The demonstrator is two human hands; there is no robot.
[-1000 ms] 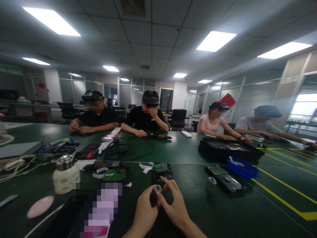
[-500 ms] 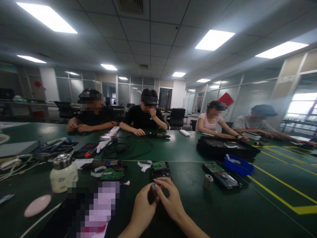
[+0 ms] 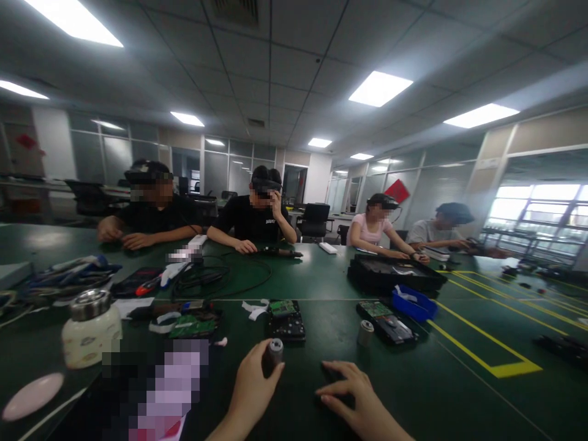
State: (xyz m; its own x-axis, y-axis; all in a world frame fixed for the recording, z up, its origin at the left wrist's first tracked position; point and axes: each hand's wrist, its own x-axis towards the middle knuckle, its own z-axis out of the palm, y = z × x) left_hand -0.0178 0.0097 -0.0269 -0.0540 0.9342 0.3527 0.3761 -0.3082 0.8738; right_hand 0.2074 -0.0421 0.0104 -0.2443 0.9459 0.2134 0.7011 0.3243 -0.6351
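Observation:
My left hand [image 3: 252, 383] is closed around a small grey metal cylinder [image 3: 276, 349], held upright with its round top end showing. To the right, my right hand [image 3: 353, 392] hovers low over the table with thumb and fingers apart and nothing visible between them. Beyond the hands lies a hard drive [image 3: 288, 327] with a green circuit board on it. A second metal cylinder [image 3: 365, 333] stands beside another hard drive [image 3: 390, 324] on the right.
A blue bin [image 3: 416, 306] and a black tray [image 3: 395, 282] are at the right. To the left are a cream jar [image 3: 92, 334], a pink oval object [image 3: 33, 397], a circuit board [image 3: 193, 326] and cables [image 3: 215, 275]. Several people sit across the green table.
My right hand has let go of the cylinder and moved right, its fingers spreading. The cylinder stays in my left hand. The view has turned a little to the right.

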